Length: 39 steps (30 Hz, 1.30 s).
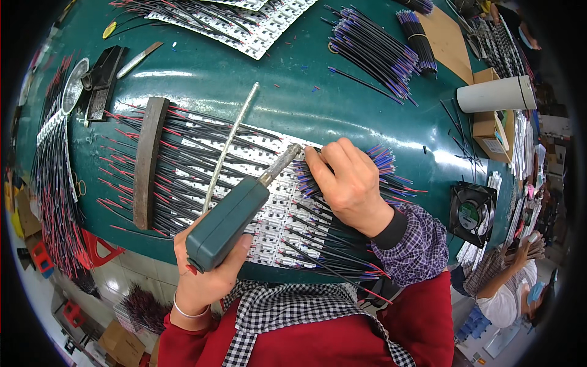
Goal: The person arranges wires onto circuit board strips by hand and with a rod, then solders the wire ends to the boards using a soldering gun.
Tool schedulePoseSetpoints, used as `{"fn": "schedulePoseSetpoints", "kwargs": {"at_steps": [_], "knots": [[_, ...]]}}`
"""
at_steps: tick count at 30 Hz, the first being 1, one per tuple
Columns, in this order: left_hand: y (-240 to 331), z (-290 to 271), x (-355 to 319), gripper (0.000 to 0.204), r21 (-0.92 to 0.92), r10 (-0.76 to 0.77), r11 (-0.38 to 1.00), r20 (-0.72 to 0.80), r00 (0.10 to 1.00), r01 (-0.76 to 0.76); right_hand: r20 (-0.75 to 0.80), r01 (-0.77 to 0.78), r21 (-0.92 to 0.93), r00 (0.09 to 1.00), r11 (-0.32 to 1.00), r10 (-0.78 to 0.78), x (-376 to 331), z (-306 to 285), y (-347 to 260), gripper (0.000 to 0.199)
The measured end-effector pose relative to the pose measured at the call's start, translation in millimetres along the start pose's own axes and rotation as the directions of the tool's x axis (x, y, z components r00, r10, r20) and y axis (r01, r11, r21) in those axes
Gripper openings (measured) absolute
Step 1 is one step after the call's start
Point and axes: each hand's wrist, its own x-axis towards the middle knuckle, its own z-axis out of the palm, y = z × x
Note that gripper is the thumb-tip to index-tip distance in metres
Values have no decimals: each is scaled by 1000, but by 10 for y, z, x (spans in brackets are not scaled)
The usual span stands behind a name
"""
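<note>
My left hand [208, 284] is wrapped round a dark green soldering gun [229, 223]. Its metal tip reaches up and right to a white circuit board panel [269, 241]. At the top edge of the panel, my right hand [350, 183] is closed in a pinch right beside the tip. What its fingertips hold is too small to make out; a bunch of black wires with blue ends [382, 162] shows behind and under it. Black wires with red ends [116, 177] fan out from the panel's left side. A dark bar [151, 165] lies across them, and a thin silvery rod [232, 140] slants over the panel.
Loose black wires [373, 52] are heaped at the far right, with a tied bundle [417, 40] beside them. More wired panels [263, 37] lie at the back. A small fan [472, 213] and a white roll [495, 95] stand on the right. A black holder [103, 85] is at the left.
</note>
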Motion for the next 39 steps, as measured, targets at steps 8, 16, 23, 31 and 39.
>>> {"fn": "schedulePoseSetpoints", "kwargs": {"at_steps": [8, 16, 23, 31, 39], "knots": [[-137, -44, -116, 29, 97, -82, 992, -7, 997, 82, 57, -29, 9, 998, 1000, 29, 12, -35, -37, 33], [56, -209, -278, 40, -387, -247, 911, -244, 938, 139, 79, -30, 8, 996, 1000, 29, 7, -41, -50, 33], [123, -519, -339, 52, -148, 151, 957, -478, 866, -249, -59, 5, 81, 998, 997, 0, -38, -65, 2, 33], [10, -189, -390, 46, -374, -232, 917, -210, 950, 141, -6, -120, 42, 993, 992, 120, -142, -62, -91, 57], [-99, -93, -416, 44, -171, -140, 978, -90, 986, 123, 11, -71, 42, 997, 997, 70, -116, -95, -137, 46]]}}
